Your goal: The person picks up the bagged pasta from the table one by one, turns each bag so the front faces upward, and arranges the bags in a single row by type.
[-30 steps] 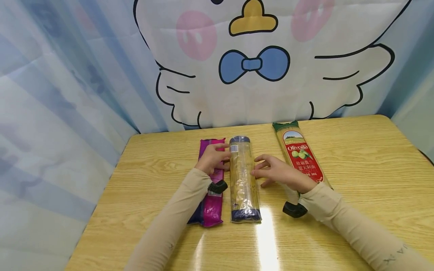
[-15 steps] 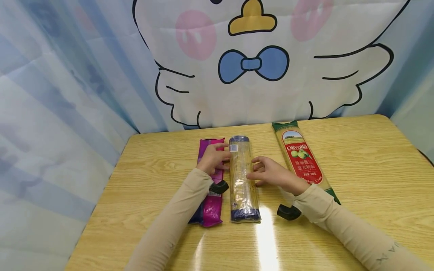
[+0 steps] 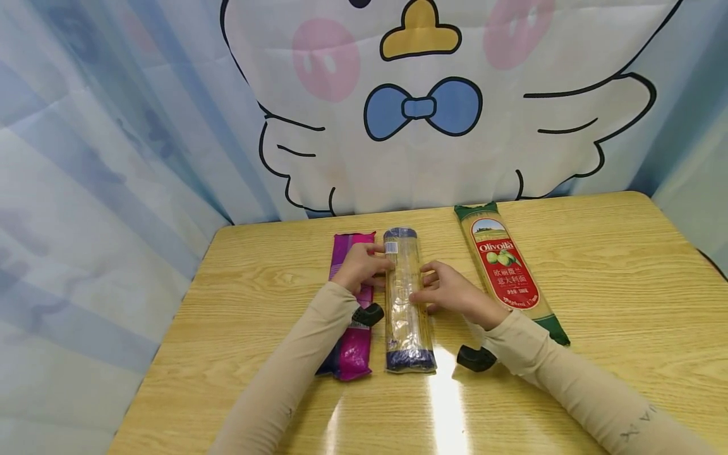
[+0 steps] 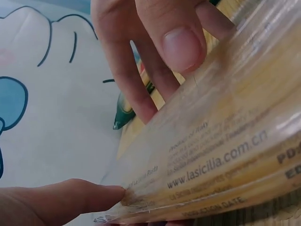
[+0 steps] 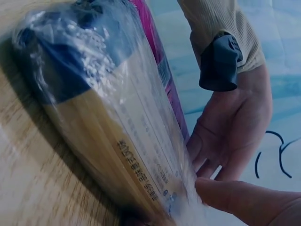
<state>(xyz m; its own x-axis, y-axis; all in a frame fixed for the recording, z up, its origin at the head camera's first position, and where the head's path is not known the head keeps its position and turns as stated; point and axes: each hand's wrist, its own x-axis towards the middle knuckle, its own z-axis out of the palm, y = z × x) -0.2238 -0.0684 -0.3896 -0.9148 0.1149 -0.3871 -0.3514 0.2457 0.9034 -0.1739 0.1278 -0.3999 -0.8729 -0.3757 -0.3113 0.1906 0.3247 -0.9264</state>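
Note:
A clear pack of spaghetti (image 3: 402, 322) with dark blue ends lies lengthwise on the table between both hands. My left hand (image 3: 359, 265) holds its left edge near the upper part, above a purple-pink packet. From the right side my right hand (image 3: 452, 292) grips the same pack, thumb on its top and the other fingers along its side. Up close in the left wrist view, printed lettering shows on the wrapper of the spaghetti pack (image 4: 221, 155), and a left digit touches it. The right thumb (image 5: 244, 200) presses the wrapper in the right wrist view.
The purple-pink packet (image 3: 355, 351) lies just left, partly under the left hand. A green-ended Olivoilà spaghetti pack (image 3: 512, 272) lies slanted at the right, beyond the right hand. A printed curtain (image 3: 421, 164) hangs behind the wooden table (image 3: 256, 303).
The right hand has moved left, from beside the spaghetti pack onto its right edge. The left fingers have shifted slightly onto its left edge. The pack stays nearly in place.

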